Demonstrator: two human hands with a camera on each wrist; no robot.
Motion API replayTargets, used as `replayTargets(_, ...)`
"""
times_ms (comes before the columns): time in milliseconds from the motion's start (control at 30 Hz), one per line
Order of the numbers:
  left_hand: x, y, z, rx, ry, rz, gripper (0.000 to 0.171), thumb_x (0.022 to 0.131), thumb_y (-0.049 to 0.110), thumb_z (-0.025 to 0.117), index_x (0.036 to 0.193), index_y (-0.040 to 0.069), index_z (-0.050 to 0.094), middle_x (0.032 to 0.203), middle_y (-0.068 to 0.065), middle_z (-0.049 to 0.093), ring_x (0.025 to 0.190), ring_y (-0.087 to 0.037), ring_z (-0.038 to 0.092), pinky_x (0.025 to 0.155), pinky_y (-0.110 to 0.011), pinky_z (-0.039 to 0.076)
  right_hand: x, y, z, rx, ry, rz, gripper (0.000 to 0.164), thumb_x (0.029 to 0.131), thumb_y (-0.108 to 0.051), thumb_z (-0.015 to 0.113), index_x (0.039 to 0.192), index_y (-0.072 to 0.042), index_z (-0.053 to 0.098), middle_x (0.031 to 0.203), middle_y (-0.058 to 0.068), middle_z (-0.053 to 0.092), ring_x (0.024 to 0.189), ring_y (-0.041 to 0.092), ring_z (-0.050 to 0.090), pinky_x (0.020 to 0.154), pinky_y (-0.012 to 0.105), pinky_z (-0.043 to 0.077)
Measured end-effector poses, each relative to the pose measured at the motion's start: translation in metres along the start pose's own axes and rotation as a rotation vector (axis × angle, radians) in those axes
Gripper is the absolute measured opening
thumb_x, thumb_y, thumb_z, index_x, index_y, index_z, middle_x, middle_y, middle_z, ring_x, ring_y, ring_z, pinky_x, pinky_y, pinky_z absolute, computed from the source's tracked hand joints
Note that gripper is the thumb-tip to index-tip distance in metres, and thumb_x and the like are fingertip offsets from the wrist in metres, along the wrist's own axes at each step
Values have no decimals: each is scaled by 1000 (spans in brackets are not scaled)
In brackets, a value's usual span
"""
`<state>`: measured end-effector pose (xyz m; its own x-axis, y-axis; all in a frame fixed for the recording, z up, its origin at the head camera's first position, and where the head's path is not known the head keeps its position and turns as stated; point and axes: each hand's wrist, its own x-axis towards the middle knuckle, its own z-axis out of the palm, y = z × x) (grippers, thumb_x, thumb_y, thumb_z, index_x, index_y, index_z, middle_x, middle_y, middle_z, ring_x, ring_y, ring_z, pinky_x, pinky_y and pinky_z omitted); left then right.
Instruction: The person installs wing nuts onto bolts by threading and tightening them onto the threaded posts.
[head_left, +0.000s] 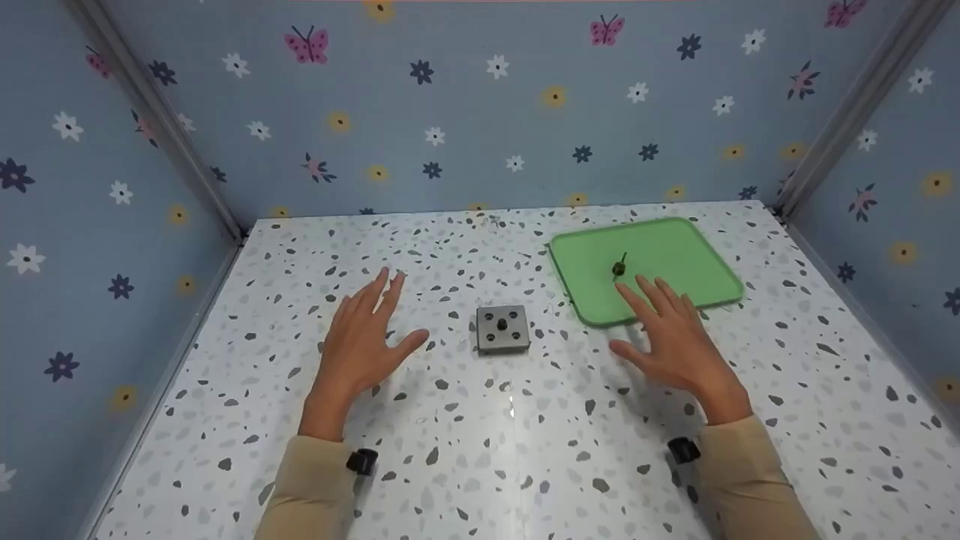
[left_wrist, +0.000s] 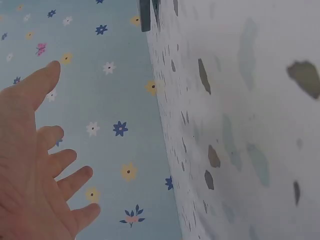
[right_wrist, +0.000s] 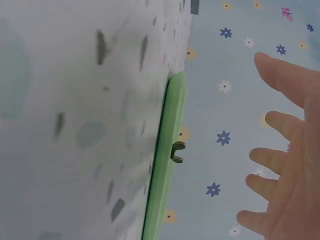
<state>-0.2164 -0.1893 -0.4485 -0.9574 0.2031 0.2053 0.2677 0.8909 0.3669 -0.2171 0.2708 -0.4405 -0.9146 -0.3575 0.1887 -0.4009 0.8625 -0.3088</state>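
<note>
A square grey metal block [head_left: 503, 341] lies on the speckled table, with a hole near each corner and a dark stud [head_left: 502, 324] standing at its centre. To its left my left hand [head_left: 361, 345] hovers above the table, fingers spread and touching nothing. My right hand [head_left: 671, 345] is held over the near edge of a green tray [head_left: 675, 251], its fingers apart and holding nothing. On the tray sits a small brass-coloured wing nut [head_left: 619, 268], just beyond the right fingertips. Its two wings show in the right wrist view, where the wing nut [right_wrist: 177, 152] rises above the tray's rim.
The white speckled table [head_left: 442, 465] is enclosed at the back and both sides by blue panels [head_left: 465, 97] printed with flowers and butterflies. Grey metal posts [head_left: 161, 112] stand at the back corners. A small dark device [head_left: 363, 461] is strapped at each wrist.
</note>
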Motion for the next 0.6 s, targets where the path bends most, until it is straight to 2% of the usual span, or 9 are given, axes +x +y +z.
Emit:
replayTargets(100, 8, 6, 3, -66, -17, 5, 95, 99, 64, 64, 172, 22, 18, 178, -7, 17, 159, -39, 25, 126, -67, 23, 7, -2, -4, 33, -7, -7, 83, 101, -45, 71, 168, -18, 32, 173, 19, 26, 157, 49, 23, 123, 73, 20)
replayTargets(167, 12, 9, 6, -109, -29, 7, 95, 98, 63, 66, 172, 24, 20, 177, -7, 19, 159, -40, 25, 123, -70, 26, 11, -4, -5, 55, -21, -4, 82, 101, -45, 72, 168, -19, 32, 173, 19, 26, 156, 48, 26, 122, 73, 25)
replayTargets(433, 26, 19, 18, -236, -79, 39, 96, 94, 60, 74, 170, 28, 26, 176, -6, 25, 160, -39, 24, 122, -73, 26, 29, -11, 0, 134, -52, -11, 80, 100, -42, 74, 168, -23, 34, 173, 17, 28, 157, 44, 27, 120, 73, 30)
replayTargets(600, 34, 23, 28, -331, -139, 15, 97, 92, 59, 77, 170, 32, 26, 176, -5, 25, 161, -34, 22, 123, -70, 27, 38, -13, 4, 193, -80, -28, 80, 100, -43, 73, 167, -23, 35, 168, 17, 36, 154, 44, 33, 119, 71, 33)
